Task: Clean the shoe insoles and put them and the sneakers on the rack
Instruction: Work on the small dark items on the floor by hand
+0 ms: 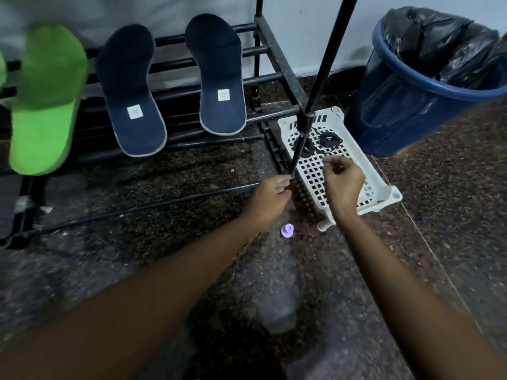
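The bright green foam insole (44, 105) lies at the far left across the bars of the black metal shoe rack (274, 50), blurred. Beside it rest the first navy fabric insole (131, 100) and the second navy fabric insole (219, 78). All three have their long axis running from the wall down toward the floor, with the heels hanging over the front bars. No sneakers are in view.

Lower and further right, the left hand (271, 198) has its grip curled round the foot of the slanted black pole (323, 64), pinching it where it meets the floor. A small purple plastic cap (287, 230) lies on the speckled floor just below that hand. The right hand (344, 185) hovers over the upturned white plastic lattice crate (384, 187), its grip pressed together at thumb and forefinger. Whether anything tiny sits between them I cannot tell. A blue plastic bin with a black liner (411, 105) stands at the right.

Both hands are busy away from the task's things. The insoles lie up and to the left of either grip, and the left hand is the nearer, so I judge a reach back to the rack would fall to it
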{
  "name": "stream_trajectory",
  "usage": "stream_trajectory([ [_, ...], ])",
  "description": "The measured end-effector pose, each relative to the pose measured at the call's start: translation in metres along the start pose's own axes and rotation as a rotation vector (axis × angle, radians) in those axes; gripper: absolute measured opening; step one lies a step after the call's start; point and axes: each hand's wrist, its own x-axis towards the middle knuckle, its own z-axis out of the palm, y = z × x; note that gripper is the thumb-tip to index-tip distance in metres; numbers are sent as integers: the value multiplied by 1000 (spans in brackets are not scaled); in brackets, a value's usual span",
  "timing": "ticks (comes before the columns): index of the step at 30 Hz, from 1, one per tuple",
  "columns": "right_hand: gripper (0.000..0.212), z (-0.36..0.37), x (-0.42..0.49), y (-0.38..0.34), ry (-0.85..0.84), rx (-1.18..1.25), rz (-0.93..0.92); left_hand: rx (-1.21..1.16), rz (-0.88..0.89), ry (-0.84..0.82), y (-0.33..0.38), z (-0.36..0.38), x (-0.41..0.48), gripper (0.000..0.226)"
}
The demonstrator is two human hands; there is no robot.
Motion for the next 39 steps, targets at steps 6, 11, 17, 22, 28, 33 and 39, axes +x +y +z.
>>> stream_trajectory([
  [6,18,2,-69,10,-146,10,44,-28,-100,136,-44,-21,-24,39],
  [11,17,26,-101,17,-369,-116,-99,15,-153,178,-69,-32,-32,43],
  [17,21,59,-111,29,-592,-287,-222,70,-205,172,-82,-43,-32,43],
  [22,15,64,-112,34,-614,-375,-228,95,-217,164,-87,-46,-29,40],
  [28,17,64,-111,33,-632,-370,-286,79,-207,183,-84,-45,-28,39],
  [33,9,46,-100,16,-472,-230,-243,71,-207,203,-82,-42,-28,37],
  [39,9,12,-57,-10,-271,-147,-168,36,-203,193,-75,-31,-23,35],
])
